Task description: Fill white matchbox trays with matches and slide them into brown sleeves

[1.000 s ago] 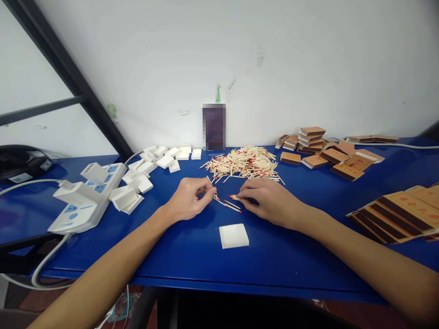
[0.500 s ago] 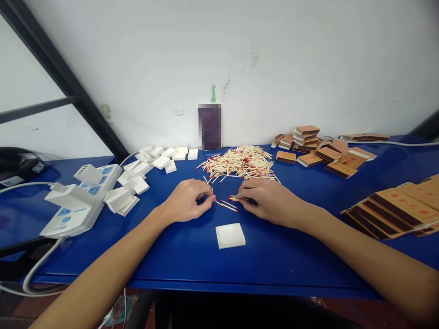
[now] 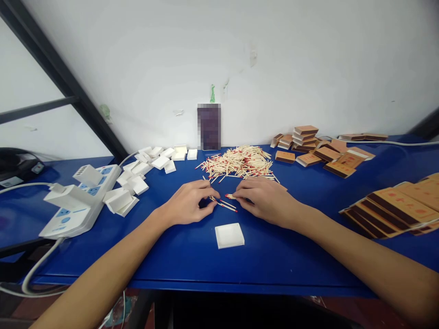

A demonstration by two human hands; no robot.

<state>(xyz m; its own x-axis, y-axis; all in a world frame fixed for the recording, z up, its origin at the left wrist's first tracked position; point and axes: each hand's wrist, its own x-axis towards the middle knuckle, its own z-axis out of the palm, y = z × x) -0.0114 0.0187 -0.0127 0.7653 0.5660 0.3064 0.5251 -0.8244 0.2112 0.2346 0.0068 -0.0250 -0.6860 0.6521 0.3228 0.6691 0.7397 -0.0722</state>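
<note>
My left hand is curled low over the blue table, thumb and forefinger closing around a few matches. Across from it, my right hand pinches a small bunch of matches, their red heads pointing left. Between the two hands, a couple of loose matches lie on the tabletop close to my left fingertips. A white matchbox tray rests nearer to me, apart from both hands. Just beyond the hands spreads a large heap of red-tipped matches.
White trays lie scattered at the left beside a power strip with plugs and cables. Matchbox covers are piled at the back right, with more covers at the right. A dark pixelated panel leans against the wall.
My left hand has shifted slightly right, its fingers lowered onto the matches. My right hand has moved a little left with its bunch, narrowing the gap between them.
</note>
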